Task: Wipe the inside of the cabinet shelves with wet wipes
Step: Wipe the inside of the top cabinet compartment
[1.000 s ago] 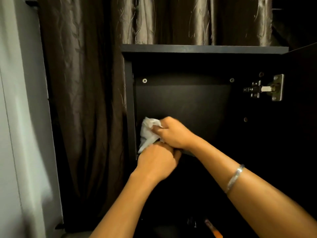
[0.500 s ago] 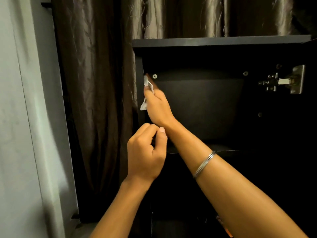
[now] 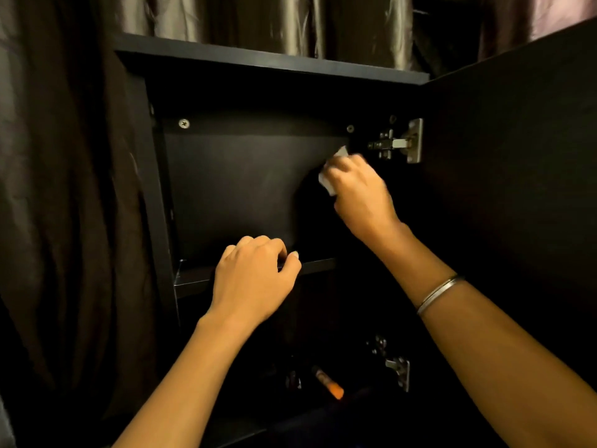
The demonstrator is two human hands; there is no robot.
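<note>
Fingers (image 3: 342, 171) of your right hand (image 3: 361, 195) are curled round the wet wipe (image 3: 324, 181), bunched small so only white edges poke out above and left of the knuckles. Wad is pressed to the cabinet's back panel (image 3: 245, 189), upper right corner, just beside the top hinge (image 3: 400, 143). Bunching prob. gives a firm pad to push w/ rather than a loose sheet that drags. Bracelet (image 3: 439, 294) sits on that forearm, well clear of the panel.

Left hand (image 3: 255, 279) grips the front edge of the shelf (image 3: 319, 265): fingers hooked over the top, thumb along the front. Holds no wipe. Reads as a brace, steadying you while the right arm reaches deep and high.

Door (image 3: 517, 189) is swung open to the right, hence full access to the interior. Lower compartment is very dark; an orange-tipped item (image 3: 329, 384) lies there near the lower hinge (image 3: 399, 371), can't tell what it is. Curtain (image 3: 64, 189) hangs left of and behind the cabinet.

Judgement: back panel of upper compartment is in hand; shelf surface, side walls and lower section likely yet to do. Watch the wipe snagging on hinge hardware or the screw (image 3: 184, 123) heads.
</note>
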